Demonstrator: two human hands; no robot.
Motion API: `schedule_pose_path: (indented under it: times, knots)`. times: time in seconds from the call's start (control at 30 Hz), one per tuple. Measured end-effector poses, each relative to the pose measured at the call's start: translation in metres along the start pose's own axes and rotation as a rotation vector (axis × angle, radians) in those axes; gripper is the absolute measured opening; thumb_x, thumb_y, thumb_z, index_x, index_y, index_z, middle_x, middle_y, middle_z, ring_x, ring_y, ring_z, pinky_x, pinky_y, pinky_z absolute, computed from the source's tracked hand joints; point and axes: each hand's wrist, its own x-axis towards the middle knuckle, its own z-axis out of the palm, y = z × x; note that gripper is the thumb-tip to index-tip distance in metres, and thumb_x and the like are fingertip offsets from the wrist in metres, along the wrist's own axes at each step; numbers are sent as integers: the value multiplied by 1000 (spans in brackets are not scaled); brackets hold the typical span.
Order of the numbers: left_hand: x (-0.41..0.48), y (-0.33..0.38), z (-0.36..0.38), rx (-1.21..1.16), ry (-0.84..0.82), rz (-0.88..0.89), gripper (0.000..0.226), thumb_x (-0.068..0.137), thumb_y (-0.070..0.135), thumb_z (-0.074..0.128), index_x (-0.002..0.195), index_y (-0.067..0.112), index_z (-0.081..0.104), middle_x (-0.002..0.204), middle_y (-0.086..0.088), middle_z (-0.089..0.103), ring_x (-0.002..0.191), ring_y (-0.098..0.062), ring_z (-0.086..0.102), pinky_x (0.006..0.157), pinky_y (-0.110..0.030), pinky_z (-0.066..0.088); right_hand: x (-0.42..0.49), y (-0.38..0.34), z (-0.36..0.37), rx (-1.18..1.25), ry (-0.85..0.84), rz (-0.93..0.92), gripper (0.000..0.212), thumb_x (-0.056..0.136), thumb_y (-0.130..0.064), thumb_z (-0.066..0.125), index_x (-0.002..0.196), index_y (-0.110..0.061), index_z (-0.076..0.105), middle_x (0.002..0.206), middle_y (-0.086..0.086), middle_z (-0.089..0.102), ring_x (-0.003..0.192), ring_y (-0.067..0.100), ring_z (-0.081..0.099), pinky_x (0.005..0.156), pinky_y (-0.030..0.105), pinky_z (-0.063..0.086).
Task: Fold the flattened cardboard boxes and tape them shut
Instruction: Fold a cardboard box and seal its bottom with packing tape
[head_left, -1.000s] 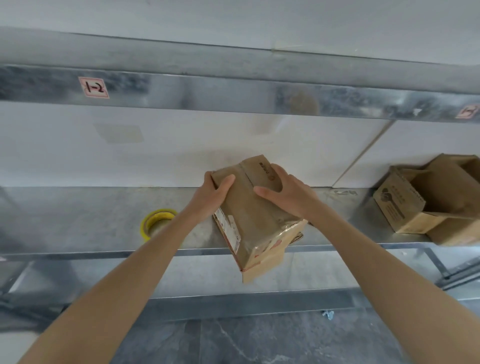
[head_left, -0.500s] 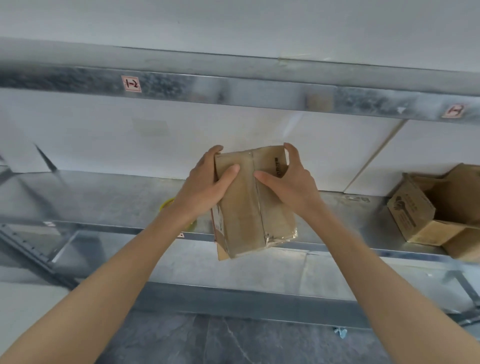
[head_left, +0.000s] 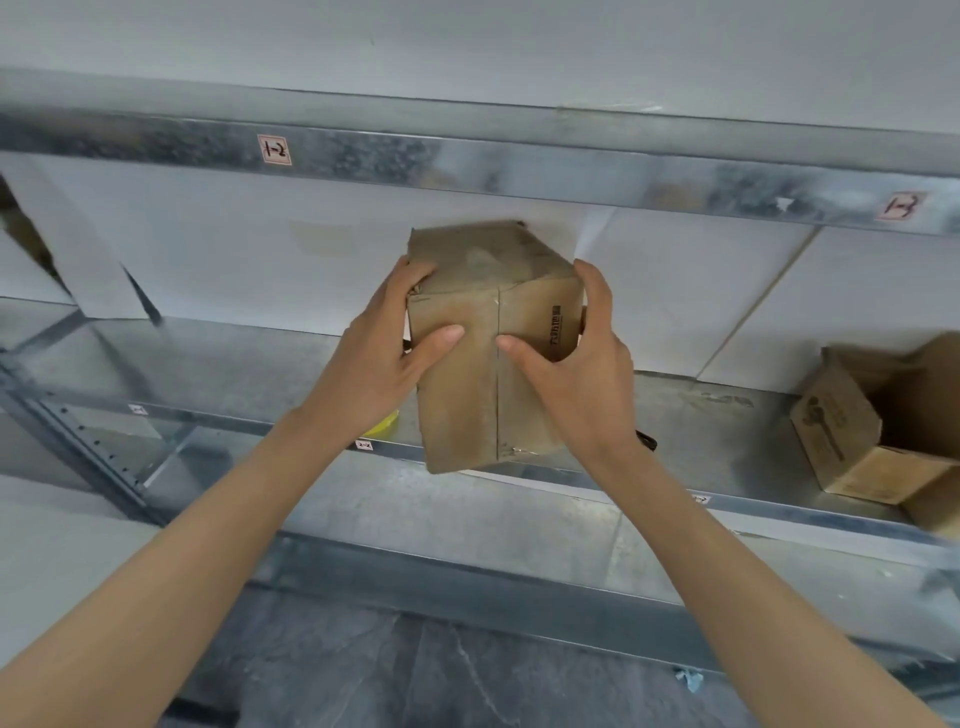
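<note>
cardboard box: folded up into a block and held in the air between both hands, in front of the metal shelf, its lower edge over the shelf's front rail. the near face is toward the camera with a seam running top to bottom down its middle. there is dark print on the right half of that face, too small to read. the top face is visible above it and looks closed. the box is tilted slightly, bottom toward the left.

left hand: clamped on the box's left side, fingers wrapped round the upper left corner, thumb pressed flat on the near face just left of the seam.

right hand: clamped on the box's right side, fingers curled over the upper right edge, thumb on the near face just right of the seam. the two thumb tips are close, not touching.

yellow tape roll: on the shelf, mostly hidden behind the left wrist, only a sliver showing.

second box: on the same shelf, well apart to the right, top flaps open, printed logo on its side.

upper beam carries labels "1-2" and "1-3".

small dark object sits beside the right wrist; cannot tell what it is.
</note>
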Motion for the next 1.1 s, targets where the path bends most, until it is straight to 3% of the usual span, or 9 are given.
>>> schedule_pose_path:
  times: [0.13,0.2,0.3,0.5,0.6,0.67,0.83,0.97,1.1]
  knots:
    - [-12,0,2,-1,21,38,65,83,50,54,140,31,28,149,19,14,132,-7,39,97,-27,47,-13,8,1,101,39,-12,83,70,-48,77,133,-44,23,123,-7,56,109,15,55,89,40,52]
    - [-19,-4,6,20,6,28,65,82,50,55,139,34,28,149,20,11,133,-3,34,101,-36,45,-19,19,6,140,24,4,83,70,-47,78,133,-43,24,127,-6,54,113,15,54,90,40,52]
    - [-30,-18,19,93,-45,-28,74,80,55,54,144,27,29,152,21,11,123,6,36,97,-37,48,-30,42,14,84,-51,34,82,74,-44,77,136,-33,26,135,-5,46,119,13,50,95,38,49]
    - [-65,-53,52,212,-185,-138,78,79,60,49,145,23,31,154,8,23,97,-4,54,87,-29,49,-54,81,20,-127,-275,-4,59,88,-28,65,137,-18,34,142,-2,32,105,19,55,85,30,49]
    - [-64,-60,59,182,-148,-223,72,83,50,57,146,26,29,126,1,50,71,-11,62,75,-24,46,-53,87,23,-147,-319,-14,57,93,-21,58,143,-21,30,149,0,26,108,17,55,84,26,48]
    - [-56,-60,63,192,-133,-260,69,87,39,61,147,28,28,108,5,50,67,-6,57,71,-20,41,-47,89,25,-154,-303,-17,56,94,-19,55,144,-21,30,149,2,26,110,19,55,85,29,50]
    - [-40,-68,67,235,-103,-276,69,89,35,61,148,23,26,102,2,49,68,-9,52,73,-27,45,-30,94,31,-182,-272,-59,51,93,-17,56,140,-20,38,144,4,35,97,21,61,79,40,55]
    - [-41,-74,64,276,-117,-268,73,89,39,59,149,22,21,118,-6,55,83,-19,56,74,-28,45,-25,90,38,-225,-193,-74,42,91,-33,59,128,-16,50,140,5,42,109,24,56,78,39,54]
    - [-45,-83,56,227,-201,-260,91,86,43,62,151,24,2,139,0,46,115,-21,50,79,-22,36,-15,79,46,-278,-133,-96,38,89,-40,54,113,-10,61,138,7,48,123,27,47,95,39,45]
